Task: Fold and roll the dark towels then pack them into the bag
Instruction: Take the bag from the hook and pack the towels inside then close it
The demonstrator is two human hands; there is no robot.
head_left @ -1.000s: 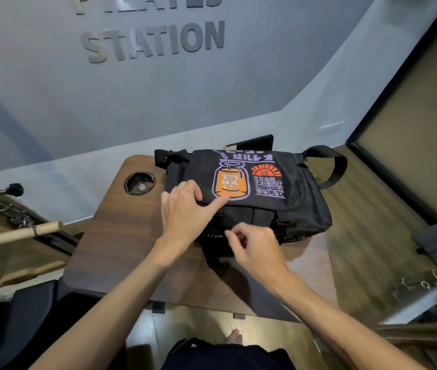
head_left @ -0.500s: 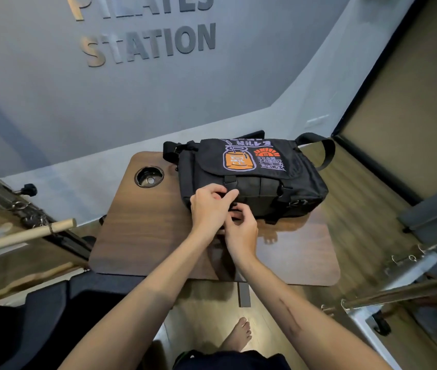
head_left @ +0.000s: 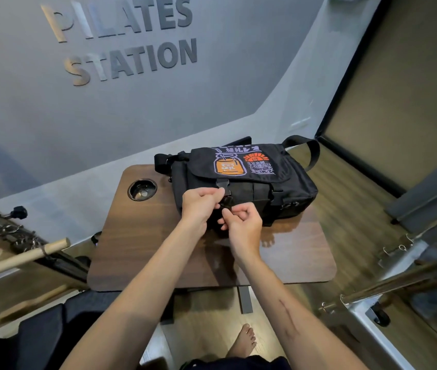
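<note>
A black bag (head_left: 244,182) with flap closed is set on a wooden table (head_left: 158,252), at its far right part. Orange and purple print is seen on the flap. A black buckle (head_left: 225,193) on the bag's front is pinched by both hands: the left hand (head_left: 201,204) at the upper part, the right hand (head_left: 241,225) at the lower part, fingers curled. A strap (head_left: 305,150) loops off the bag's far right corner. A round cup hole (head_left: 142,190) is sunk in the table's far left corner. "PILATES STATION" lettering (head_left: 126,41) is mounted on the grey wall. A wooden bar (head_left: 19,259) is seen at left, a bare foot (head_left: 242,343) below the table.
</note>
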